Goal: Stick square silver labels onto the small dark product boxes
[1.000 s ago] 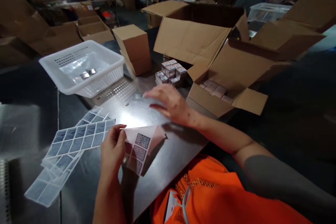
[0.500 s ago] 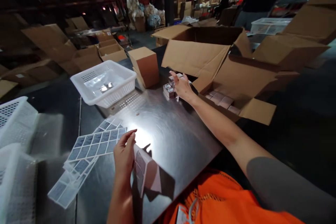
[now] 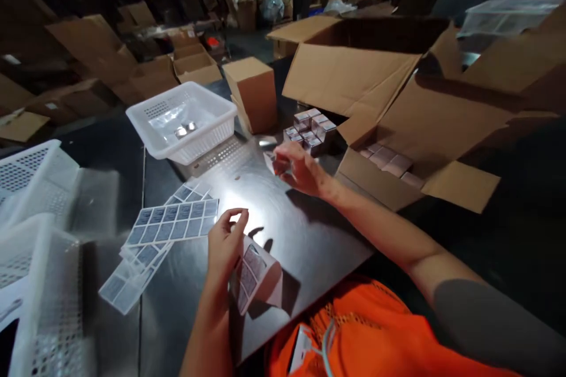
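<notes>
Right hand [image 3: 300,172] grip grasping small box [image 3: 275,164] mid-table, left hand [image 3: 225,240] grip pinching label sheet [image 3: 252,275] near table edge [image 3: 309,294]

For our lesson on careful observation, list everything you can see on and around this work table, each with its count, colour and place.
Label sheets: several, grey-blue, table left of centre.
Curled label sheet: one, pinkish, in left hand.
Small box: one, blurred, in right hand.
Small boxes: a stack, pale, mid table.
Basket: one, white, table rear left.
Cardboard box: one, brown, behind the stack.
Open cartons: several, brown, right.
Table: one, dark metal.
Left hand: holds curled sheet.
Right hand: holds small box.
</notes>
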Motion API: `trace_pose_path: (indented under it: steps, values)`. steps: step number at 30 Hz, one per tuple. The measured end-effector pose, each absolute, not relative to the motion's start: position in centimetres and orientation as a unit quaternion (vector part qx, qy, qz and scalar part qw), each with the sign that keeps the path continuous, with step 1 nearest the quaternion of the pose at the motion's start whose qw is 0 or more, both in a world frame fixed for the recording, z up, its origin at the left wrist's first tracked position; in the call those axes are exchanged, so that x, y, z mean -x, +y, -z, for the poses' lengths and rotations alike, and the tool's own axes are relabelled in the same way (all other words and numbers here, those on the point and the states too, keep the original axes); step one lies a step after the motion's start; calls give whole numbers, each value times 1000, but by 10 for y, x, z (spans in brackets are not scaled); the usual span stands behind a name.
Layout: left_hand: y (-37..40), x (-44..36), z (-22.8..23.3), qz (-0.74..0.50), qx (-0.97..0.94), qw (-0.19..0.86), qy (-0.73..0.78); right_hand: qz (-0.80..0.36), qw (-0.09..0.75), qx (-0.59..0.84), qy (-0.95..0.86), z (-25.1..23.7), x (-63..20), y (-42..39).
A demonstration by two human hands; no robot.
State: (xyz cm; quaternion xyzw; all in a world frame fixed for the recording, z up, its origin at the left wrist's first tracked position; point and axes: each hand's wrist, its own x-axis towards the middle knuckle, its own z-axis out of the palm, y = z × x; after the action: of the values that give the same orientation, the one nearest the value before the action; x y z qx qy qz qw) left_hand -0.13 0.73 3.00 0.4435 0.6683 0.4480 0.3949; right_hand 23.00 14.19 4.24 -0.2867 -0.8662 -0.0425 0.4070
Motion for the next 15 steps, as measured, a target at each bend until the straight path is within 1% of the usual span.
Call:
trace_pose_path:
  steps: [4,8,11,13,15]
  values:
    - [5,-1,-41,-492,-460,356,648,35,477,126,-869,-24,-187,85]
    - [4,-2,-43,-500,-490,336,630,6,508,73,-858,-20,-180,69]
    - [0,-1,-37,-488,-534,298,622,-88,499,68,-859,-26,-195,68]
    - [-2,0,-33,-473,-568,256,623,-181,502,106,-839,-33,-207,65]
    - [-4,1,-31,-460,-600,214,619,-291,527,162,-782,-41,-217,62]
